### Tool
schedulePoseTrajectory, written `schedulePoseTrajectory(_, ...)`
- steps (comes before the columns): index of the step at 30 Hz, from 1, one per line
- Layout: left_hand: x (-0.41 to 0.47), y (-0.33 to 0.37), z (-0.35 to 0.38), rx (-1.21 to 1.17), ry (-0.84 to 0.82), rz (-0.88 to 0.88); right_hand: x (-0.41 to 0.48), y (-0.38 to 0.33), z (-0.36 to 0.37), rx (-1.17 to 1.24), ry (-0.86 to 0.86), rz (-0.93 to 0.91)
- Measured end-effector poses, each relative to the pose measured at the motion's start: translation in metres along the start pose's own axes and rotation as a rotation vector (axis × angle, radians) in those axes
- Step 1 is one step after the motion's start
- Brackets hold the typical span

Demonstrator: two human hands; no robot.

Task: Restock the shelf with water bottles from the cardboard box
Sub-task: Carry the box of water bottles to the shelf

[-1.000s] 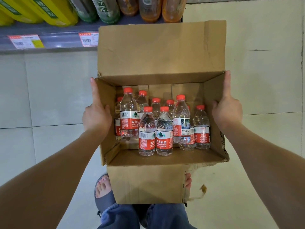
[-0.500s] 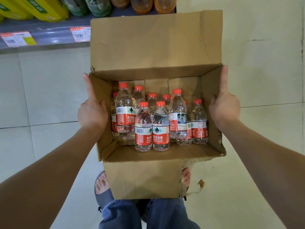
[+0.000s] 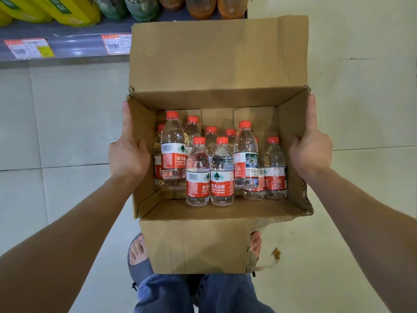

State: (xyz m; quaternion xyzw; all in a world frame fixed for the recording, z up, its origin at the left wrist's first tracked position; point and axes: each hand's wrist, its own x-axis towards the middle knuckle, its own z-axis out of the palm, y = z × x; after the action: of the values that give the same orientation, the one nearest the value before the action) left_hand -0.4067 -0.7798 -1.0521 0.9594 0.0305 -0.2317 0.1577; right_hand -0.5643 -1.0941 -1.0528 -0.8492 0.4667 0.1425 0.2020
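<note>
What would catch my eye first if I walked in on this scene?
Most likely the open cardboard box in the middle, held at its sides by the left hand and the right hand. Inside stand clear water bottles with red caps and red labels. At the top left, a grey shelf carries yellow, green and orange drink bottles and price tags.

- The left hand [image 3: 128, 157] and right hand [image 3: 312, 152] grip opposite walls of the open cardboard box [image 3: 216, 64].
- Red-capped water bottles [image 3: 209, 172] stand upright inside.
- The shelf [image 3: 67, 45] sits beyond.
</note>
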Motion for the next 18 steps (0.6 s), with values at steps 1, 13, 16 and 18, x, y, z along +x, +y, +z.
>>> schedulePoseTrajectory(1, 0.000, 0.000, -0.001, -0.007, 0.008, 0.007, -0.001, 0.000, 0.000, 0.004, 0.010, -0.002)
schedulePoseTrajectory(13, -0.022, -0.029, -0.078, -0.101, 0.056, 0.031, -0.052, -0.039, -0.028, 0.084, 0.026, -0.040)
schedulePoseTrajectory(16, -0.033, -0.043, -0.119, -0.109, 0.075, 0.012, -0.077, -0.067, -0.048, 0.085, 0.030, -0.066)
schedulePoseTrajectory(18, -0.042, -0.050, -0.151, -0.096, 0.080, 0.015, -0.097, -0.089, -0.067, 0.071, 0.038, -0.070)
